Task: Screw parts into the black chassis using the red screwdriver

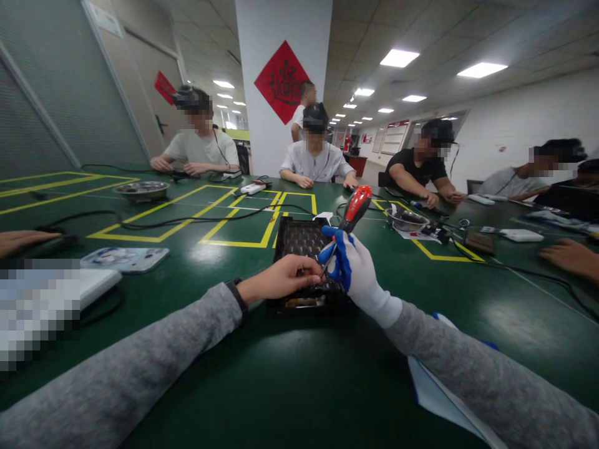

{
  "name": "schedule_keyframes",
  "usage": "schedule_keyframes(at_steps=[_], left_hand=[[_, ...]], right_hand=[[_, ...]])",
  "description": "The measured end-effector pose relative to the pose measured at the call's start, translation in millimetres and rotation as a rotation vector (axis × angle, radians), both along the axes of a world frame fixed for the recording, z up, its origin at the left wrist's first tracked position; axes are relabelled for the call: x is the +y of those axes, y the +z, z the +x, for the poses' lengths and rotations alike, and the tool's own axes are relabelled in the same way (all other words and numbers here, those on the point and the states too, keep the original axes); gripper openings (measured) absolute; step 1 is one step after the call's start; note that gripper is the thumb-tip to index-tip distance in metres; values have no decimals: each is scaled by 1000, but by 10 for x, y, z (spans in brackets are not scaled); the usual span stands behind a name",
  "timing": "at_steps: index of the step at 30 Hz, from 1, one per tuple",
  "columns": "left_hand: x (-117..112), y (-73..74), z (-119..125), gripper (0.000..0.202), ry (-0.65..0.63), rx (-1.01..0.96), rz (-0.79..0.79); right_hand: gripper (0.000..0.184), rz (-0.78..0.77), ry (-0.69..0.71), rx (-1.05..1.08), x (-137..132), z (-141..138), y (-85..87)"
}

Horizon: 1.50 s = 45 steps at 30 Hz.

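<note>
A black box-like case (299, 237) with a patterned, slotted surface lies on the green table in front of me. My right hand (349, 262), in a white and blue glove, grips a screwdriver (357, 206) with a red and black handle. The handle points up and away, and the shaft slants down toward the case. Bare and wearing a dark wristband, my left hand (285, 277) rests over the case with its fingertips pinched beside the shaft's lower end. Whatever those fingertips hold is hidden, as is the screwdriver's tip.
A metal bowl (141, 190) stands at the back left, another bowl (406, 218) at the right. Cables (201, 216) cross the table. A phone (125, 259) lies left; a white and blue cloth item (442, 393) lies under my right forearm. Several people sit around the table.
</note>
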<state>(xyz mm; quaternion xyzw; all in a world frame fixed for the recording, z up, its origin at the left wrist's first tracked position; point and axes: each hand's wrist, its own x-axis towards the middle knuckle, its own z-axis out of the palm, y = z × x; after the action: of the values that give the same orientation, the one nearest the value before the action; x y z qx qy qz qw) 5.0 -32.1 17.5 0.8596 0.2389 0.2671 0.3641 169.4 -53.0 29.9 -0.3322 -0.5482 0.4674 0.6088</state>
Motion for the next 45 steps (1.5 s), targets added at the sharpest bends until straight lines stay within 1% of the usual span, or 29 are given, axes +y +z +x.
schedule_keyframes(at_steps=[4, 6, 8, 11, 13, 18, 22, 25, 28, 30, 35, 40, 42, 45], left_hand=[[-11, 3, 11, 24, 104, -4, 27], [-8, -5, 6, 24, 127, 11, 26], [-2, -10, -4, 22, 105, 21, 34], [3, -5, -15, 20, 26, 12, 40], [4, 2, -15, 20, -2, 5, 33], [-1, 14, -9, 21, 18, 5, 39], [-9, 21, -6, 21, 23, 19, 41], [-5, 17, -4, 21, 76, 20, 45], [5, 10, -9, 19, 124, -26, 28], [4, 11, -13, 21, 139, -46, 27], [-23, 19, 8, 25, 206, 6, 100], [-1, -38, 30, 26, 303, 52, 162], [20, -68, 26, 25, 303, 41, 151], [51, -103, 21, 25, 254, -4, 109]], right_hand=[[45, 24, 4, -13, 23, -6, -38], [45, 16, 17, -16, 27, -13, -45], [44, 11, 35, 3, 24, -19, -42], [43, -3, 70, 47, 17, -23, -32], [42, -7, 77, 62, 15, -22, -32], [38, 25, 53, 72, 26, -14, -53], [37, 23, 53, 74, 42, -14, -69], [36, 31, 49, 82, 44, -18, -73], [36, 33, 45, 86, 41, -18, -72], [37, 34, 33, 93, 43, -14, -73], [37, 79, -48, 137, 75, 8, -90], [32, 87, -97, 198, 92, 18, -93], [30, 90, -98, 198, 88, 17, -88], [30, 97, -89, 200, 74, 14, -81]])
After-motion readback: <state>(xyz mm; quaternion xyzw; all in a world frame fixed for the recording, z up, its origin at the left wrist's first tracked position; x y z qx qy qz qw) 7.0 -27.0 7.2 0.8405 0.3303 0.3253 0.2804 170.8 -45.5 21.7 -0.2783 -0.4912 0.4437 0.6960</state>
